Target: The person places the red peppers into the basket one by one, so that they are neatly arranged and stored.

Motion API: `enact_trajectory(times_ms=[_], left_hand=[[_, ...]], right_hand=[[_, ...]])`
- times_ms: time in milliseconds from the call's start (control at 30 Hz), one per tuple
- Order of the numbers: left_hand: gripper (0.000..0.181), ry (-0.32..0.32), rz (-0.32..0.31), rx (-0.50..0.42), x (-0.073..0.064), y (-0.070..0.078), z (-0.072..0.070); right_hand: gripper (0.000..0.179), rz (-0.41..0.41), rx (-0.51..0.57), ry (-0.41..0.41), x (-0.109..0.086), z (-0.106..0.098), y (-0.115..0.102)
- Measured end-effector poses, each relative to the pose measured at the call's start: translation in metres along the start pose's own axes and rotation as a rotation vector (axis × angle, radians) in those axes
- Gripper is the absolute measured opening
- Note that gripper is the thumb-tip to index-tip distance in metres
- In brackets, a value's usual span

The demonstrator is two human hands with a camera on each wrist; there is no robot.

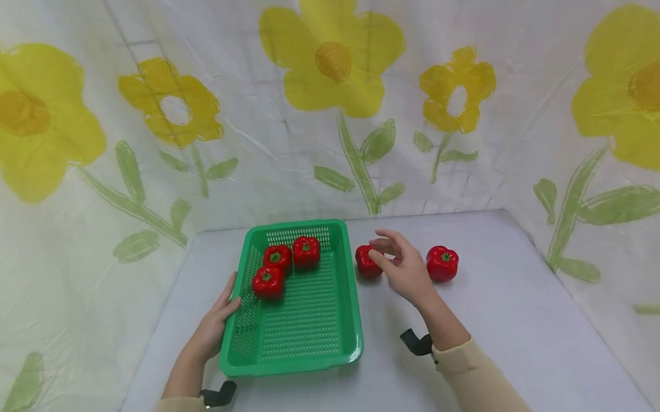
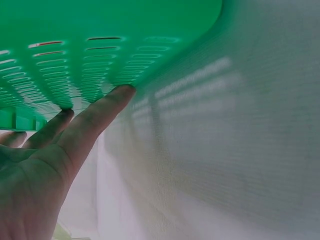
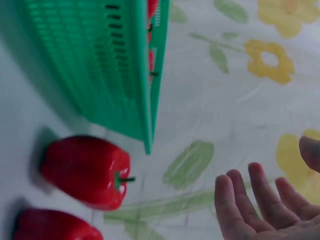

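Note:
A green plastic basket [image 1: 298, 328] with slotted walls holds three red bell peppers [image 1: 307, 253] in its back left part. On its left side my left hand [image 1: 214, 324] touches the wall, thumb at the rim; the left wrist view shows straight fingers [image 2: 97, 116] against the outer slots. My right hand [image 1: 405, 270] hovers right of the basket with nothing in it, its fingers loosely bent. Just left of that hand lies a red bell pepper [image 1: 367, 264], partly hidden by the fingers. A further bell pepper [image 1: 442, 264] lies to the hand's right.
Everything stands on a white table [image 1: 508, 321]. Behind and at the sides hangs a pale sheet [image 1: 241, 173] painted with yellow flowers. Black camera mounts [image 1: 418, 342] stick out from both wrists.

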State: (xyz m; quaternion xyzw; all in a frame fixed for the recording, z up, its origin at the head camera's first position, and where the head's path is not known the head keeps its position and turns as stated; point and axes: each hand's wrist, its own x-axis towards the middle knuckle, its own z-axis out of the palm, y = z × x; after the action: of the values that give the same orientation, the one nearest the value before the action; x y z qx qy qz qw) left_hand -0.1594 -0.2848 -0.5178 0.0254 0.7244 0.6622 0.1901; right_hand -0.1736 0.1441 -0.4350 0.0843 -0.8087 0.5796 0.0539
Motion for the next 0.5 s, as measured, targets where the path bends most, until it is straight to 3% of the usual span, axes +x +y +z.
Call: enact_trajectory(times_ms=[167,300,500], left_hand=[[0.062,0.002,0.009,0.004,0.001,0.000,0.000],[0.061,-0.005,0.015,0.008,0.002,0.000,0.000],[0.060,-0.009,0.028,0.005,0.001,-0.001,-0.001]], right_hand=[[0.050,-0.021,0.032,0.110,-0.004,-0.018,0.011],[0.047,-0.032,0.080,0.243,-0.008,-0.032,0.022],[0.056,-0.011,-0.060,0.494,-0.010,-0.049,0.045]])
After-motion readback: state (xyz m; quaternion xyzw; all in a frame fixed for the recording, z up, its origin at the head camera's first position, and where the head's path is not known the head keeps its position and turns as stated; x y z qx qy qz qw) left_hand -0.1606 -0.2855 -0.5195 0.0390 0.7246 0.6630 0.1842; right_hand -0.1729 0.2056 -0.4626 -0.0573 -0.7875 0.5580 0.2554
